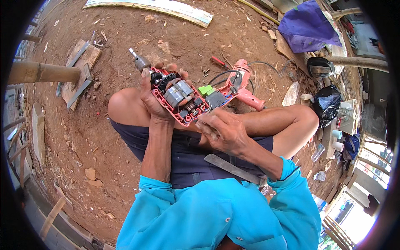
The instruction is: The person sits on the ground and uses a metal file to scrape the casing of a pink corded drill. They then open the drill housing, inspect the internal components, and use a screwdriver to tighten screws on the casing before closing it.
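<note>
My left hand (156,104) grips an opened red drill body (176,96) over my lap, with motor and gears exposed and a metal chuck (141,62) at its upper left end. My right hand (221,130) has its fingertips curled at the housing's lower right corner; what they pinch, if anything, is too small to make out. A green piece (206,90) and wires lie at the housing's right. Beyond, the detached red housing half with handle (243,85) lies by my right leg, near a red screwdriver (218,61), several screws and a black cord.
I sit on a dirt floor. Wooden boards (75,78) and a bamboo pole (43,71) are at left, a long plank (150,9) at top. A purple cloth (307,26), black bag (327,104), cups (337,134) and clutter line the right. A flat metal strip (229,167) crosses my lap.
</note>
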Motion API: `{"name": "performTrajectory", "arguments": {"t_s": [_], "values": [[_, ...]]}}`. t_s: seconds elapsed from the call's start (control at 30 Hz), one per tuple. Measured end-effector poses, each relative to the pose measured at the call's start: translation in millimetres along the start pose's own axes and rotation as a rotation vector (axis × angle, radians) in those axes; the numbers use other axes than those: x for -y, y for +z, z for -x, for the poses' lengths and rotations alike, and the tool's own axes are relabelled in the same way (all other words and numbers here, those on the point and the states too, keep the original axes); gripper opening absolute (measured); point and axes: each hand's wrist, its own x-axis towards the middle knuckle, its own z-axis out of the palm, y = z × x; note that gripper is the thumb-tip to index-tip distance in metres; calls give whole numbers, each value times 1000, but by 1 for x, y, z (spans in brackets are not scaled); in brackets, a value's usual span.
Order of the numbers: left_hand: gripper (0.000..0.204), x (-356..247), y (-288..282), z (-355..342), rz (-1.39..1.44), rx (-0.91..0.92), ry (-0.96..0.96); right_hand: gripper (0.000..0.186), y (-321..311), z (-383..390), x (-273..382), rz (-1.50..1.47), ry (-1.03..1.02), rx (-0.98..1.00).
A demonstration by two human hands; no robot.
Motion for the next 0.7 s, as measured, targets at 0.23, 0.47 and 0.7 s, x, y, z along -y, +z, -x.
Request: {"name": "performTrajectory", "arguments": {"t_s": [0.23,0.47,0.7], "values": [[52,-1,-3,-5,-50,-4,17,23,5,-7,-3,-44,6,53],[52,-4,-10,-7,-32,-23,22,31,9,-8,-5,-30,-1,33],[53,-2,-11,-9,-33,-33,11,29,7,-12,2,169,32,76]]}}
